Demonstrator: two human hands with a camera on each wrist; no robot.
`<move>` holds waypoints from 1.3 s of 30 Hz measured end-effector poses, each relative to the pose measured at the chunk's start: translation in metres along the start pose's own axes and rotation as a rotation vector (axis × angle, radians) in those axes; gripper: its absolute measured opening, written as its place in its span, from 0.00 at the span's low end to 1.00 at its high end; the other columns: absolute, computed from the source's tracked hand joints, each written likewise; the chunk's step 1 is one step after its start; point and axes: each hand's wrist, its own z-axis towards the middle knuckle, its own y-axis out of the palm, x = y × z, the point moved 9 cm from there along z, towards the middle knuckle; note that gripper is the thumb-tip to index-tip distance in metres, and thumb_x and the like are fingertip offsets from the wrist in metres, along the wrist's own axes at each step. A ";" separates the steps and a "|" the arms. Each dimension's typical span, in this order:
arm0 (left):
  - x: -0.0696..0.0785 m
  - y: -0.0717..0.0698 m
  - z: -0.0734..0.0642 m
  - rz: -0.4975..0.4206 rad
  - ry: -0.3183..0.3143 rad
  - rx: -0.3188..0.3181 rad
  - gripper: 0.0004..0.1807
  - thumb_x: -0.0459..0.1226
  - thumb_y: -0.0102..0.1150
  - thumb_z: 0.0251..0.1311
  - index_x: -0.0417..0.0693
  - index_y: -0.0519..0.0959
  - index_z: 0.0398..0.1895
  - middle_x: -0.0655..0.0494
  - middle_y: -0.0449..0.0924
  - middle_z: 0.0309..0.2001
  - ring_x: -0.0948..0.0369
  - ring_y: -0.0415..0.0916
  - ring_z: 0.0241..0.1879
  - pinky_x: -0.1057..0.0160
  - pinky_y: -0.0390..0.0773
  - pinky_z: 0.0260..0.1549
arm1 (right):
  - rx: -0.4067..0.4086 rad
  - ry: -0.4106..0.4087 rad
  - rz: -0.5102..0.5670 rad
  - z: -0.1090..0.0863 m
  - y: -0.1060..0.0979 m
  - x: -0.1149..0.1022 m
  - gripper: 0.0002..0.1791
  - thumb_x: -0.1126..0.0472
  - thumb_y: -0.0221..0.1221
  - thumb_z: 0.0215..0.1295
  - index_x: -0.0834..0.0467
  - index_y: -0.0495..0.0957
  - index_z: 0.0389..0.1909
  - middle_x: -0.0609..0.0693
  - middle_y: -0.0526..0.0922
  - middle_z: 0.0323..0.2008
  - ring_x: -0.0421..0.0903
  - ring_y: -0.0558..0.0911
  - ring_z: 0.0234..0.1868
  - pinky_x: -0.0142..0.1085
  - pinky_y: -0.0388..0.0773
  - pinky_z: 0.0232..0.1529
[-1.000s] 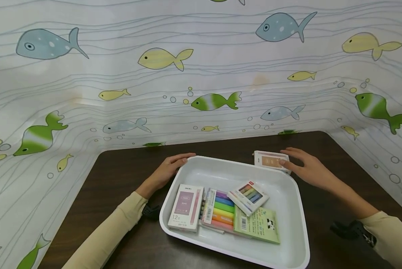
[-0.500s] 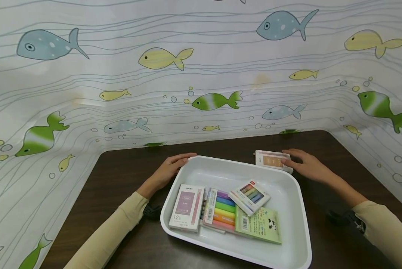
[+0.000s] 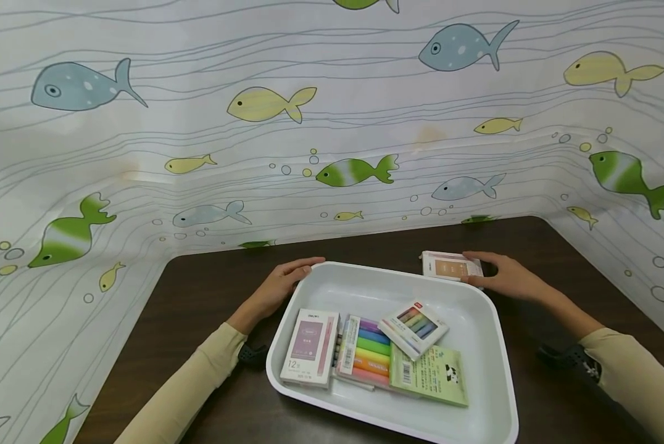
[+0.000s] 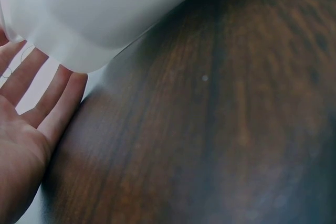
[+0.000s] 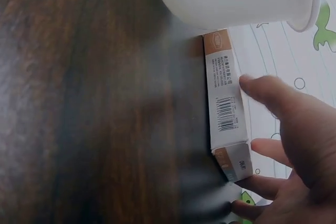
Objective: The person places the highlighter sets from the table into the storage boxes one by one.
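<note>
A white tray (image 3: 398,274) sits tilted to the view on the dark table. At its far left corner rests my left hand (image 3: 281,285), thumb by the rim. In the left wrist view the fingers (image 4: 50,95) stretch fairly straight against the tray's outer wall (image 4: 105,19). Behind the far right rim lies a white box with a tan panel (image 3: 448,266). My right hand (image 3: 506,277) is spread at its right end, thumb towards the near edge and fingers towards the far edge. The right wrist view shows the box's barcode side (image 5: 226,98) beside the thumb.
Inside the tray are a white box with a purple panel (image 3: 310,345), a pack of rainbow-coloured markers (image 3: 372,351), a small white box (image 3: 412,327) and a green panda pack (image 3: 437,376). A fish-print sheet (image 3: 287,197) surrounds the table (image 3: 199,290).
My right thumb has shifted from the box's top towards its near edge, spreading from the fingers. The left hand stays at the tray's corner. The head view shifts slightly.
</note>
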 end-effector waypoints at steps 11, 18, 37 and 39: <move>0.000 0.001 -0.001 0.002 -0.006 0.005 0.24 0.47 0.50 0.79 0.53 0.73 0.73 0.48 0.74 0.67 0.47 0.76 0.59 0.48 0.82 0.48 | 0.062 -0.044 -0.019 -0.004 0.000 0.006 0.41 0.47 0.70 0.65 0.64 0.68 0.72 0.70 0.68 0.68 0.72 0.64 0.68 0.73 0.61 0.59; 0.001 0.001 -0.002 0.008 0.000 0.004 0.24 0.47 0.49 0.79 0.53 0.73 0.73 0.48 0.74 0.67 0.47 0.76 0.59 0.48 0.82 0.47 | 0.141 -0.095 -0.017 -0.006 -0.004 -0.003 0.41 0.50 0.73 0.62 0.66 0.69 0.70 0.69 0.69 0.67 0.72 0.68 0.65 0.71 0.66 0.58; 0.003 0.002 -0.001 -0.003 0.018 -0.005 0.24 0.47 0.49 0.79 0.51 0.72 0.73 0.46 0.73 0.67 0.46 0.76 0.60 0.48 0.82 0.48 | 0.165 0.140 0.403 -0.013 -0.009 0.008 0.45 0.52 0.75 0.60 0.62 0.66 0.74 0.69 0.70 0.64 0.64 0.79 0.56 0.41 0.81 0.45; 0.003 0.002 -0.001 -0.002 0.016 -0.004 0.24 0.47 0.49 0.79 0.51 0.72 0.73 0.46 0.73 0.67 0.47 0.76 0.60 0.48 0.82 0.48 | 0.168 0.143 0.442 -0.013 -0.009 0.008 0.45 0.54 0.74 0.61 0.64 0.64 0.75 0.69 0.70 0.64 0.63 0.79 0.56 0.36 0.80 0.45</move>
